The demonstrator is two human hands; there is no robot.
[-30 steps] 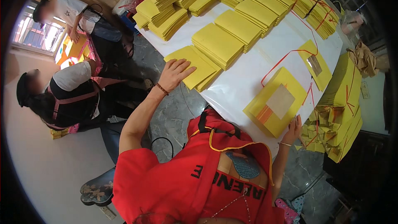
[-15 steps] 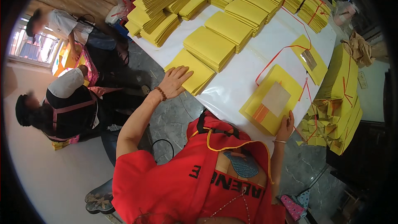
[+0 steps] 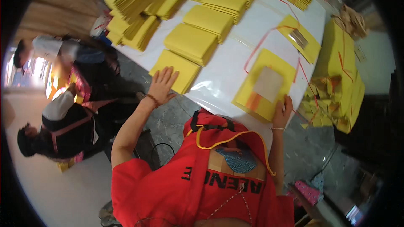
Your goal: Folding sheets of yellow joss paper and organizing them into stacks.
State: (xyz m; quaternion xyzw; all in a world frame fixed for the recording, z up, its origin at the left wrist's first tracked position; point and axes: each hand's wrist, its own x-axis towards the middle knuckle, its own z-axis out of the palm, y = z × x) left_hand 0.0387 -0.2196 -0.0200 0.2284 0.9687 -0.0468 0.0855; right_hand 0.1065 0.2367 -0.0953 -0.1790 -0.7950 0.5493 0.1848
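Observation:
My left hand [image 3: 160, 85] lies with fingers stretched out and thumb apart. Its fingertips rest on the near edge of a low stack of yellow paper [image 3: 179, 68] at the table's left front corner. On the other side, my right hand [image 3: 282, 112] is beside the right edge of another yellow stack [image 3: 241, 93], fingers extended along it. A pale brown rectangular piece [image 3: 268, 83] and an orange patch [image 3: 253, 101] show on top of that stack. Behind it lies a yellow piece with a shiny brown rectangle [image 3: 298, 39].
Rows of yellow paper stacks [image 3: 209, 20] run back across the white-covered table [image 3: 210, 86]. Red string [image 3: 257, 52] trails over it. Tied yellow bundles [image 3: 343, 71] stand to the right. Two people [image 3: 69, 128] are at the left, near a window.
The whole view has shifted, so the table sits further left and higher. My left hand has drawn back slightly toward the stack's near edge, thumb spreading. The right hand stays by its stack.

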